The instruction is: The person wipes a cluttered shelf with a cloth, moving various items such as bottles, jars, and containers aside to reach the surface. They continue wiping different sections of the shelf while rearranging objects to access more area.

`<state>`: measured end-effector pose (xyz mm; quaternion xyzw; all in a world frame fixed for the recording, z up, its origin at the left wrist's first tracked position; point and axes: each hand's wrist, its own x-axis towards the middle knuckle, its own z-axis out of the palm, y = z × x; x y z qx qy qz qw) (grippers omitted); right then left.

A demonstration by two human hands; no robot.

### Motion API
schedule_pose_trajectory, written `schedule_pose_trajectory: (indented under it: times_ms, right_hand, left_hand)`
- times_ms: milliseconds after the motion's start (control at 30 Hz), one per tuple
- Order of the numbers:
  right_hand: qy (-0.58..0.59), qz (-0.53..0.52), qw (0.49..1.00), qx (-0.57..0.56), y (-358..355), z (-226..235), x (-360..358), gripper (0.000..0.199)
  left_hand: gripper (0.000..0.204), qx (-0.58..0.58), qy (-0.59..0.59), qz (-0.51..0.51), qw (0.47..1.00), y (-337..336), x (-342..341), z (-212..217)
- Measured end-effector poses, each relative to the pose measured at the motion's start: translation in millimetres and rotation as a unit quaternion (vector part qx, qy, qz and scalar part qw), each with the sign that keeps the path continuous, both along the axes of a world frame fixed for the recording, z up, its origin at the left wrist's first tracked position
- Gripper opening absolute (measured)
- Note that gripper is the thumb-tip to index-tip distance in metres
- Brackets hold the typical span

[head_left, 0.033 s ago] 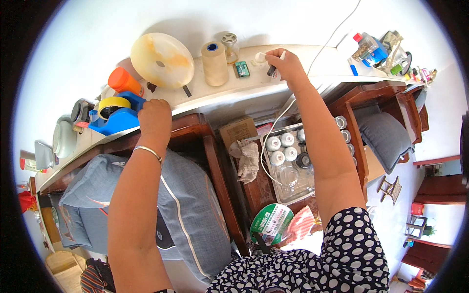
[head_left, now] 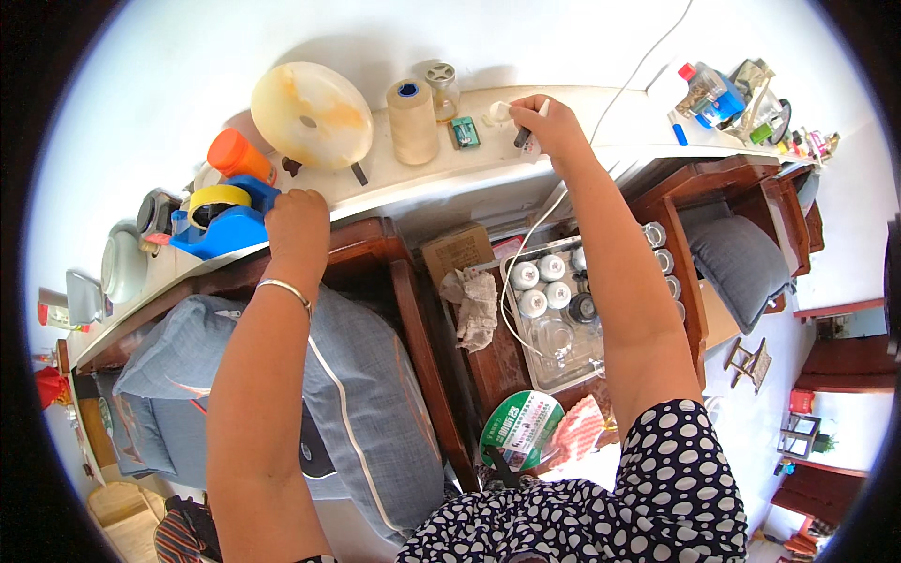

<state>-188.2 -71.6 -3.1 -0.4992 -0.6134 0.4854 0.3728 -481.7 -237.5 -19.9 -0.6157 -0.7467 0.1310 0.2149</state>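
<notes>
Tape dispenser on counter; L hand curled at its R end, grip hidden, can't tell if firm. R hand closed on pen-like item, pale strip beside. No clear shift vs prev. view; 2 holds look same. Beyond: thread cone.

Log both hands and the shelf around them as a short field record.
Left hand: fingers curled on right end of blue tape dispenser
Dispenser load: yellow tape roll
Right hand: gripping slim white-and-dark item; exact kind unclear
Between hands, on shelf: marbled disc, thread cone, small green box
Behind dispenser: orange container
</notes>
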Motion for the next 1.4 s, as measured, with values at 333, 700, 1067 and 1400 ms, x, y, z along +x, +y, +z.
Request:
schedule_pose_trajectory:
  times_ms: [333, 700, 1067, 1400]
  right_hand:
    - [-0.222, 0.049, 0.974, 0.018, -213, -32, 104, 0.019]
    - [-0.637, 0.065, 0.589, -0.492, -677, -198, 437, 0.036]
    - [-0.499, 0.045, 0.78, -0.375, -534, -201, 369, 0.037]
    - [-0.261, -0.201, 0.914, 0.238, -55, 3, 186, 0.028]
  left_hand:
    - [0.011, -0.02, -0.005, 0.004, 1.0, -3, -2, 5]
    - [0.01, 0.034, -0.027, -0.029, 0.999, 3, -10, -7]
    - [0.01, 0.042, -0.028, -0.041, 0.998, 0, -12, -6]
    - [0.007, 0.014, 0.039, -0.021, 0.999, -2, -11, -5]
